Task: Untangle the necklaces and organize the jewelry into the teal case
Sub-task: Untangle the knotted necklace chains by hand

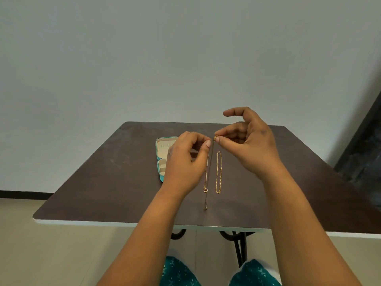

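A thin dark chain necklace (209, 172) hangs straight down over the table, ending in a small pendant near the front. My right hand (245, 141) pinches its top end at a small gold clasp. My left hand (185, 159) pinches the same chain just beside it. A fine gold necklace with a ring pendant (205, 190) lies on the table next to the hanging chain. A gold link chain (218, 172) lies folded in a long loop to the right. The open teal case (161, 159) sits behind my left hand, partly hidden.
The dark brown table (103, 182) has a white front edge and black metal legs beneath. A pale wall rises behind it, and a dark panel stands at the far right. My knees in teal patterned cloth show at the bottom.
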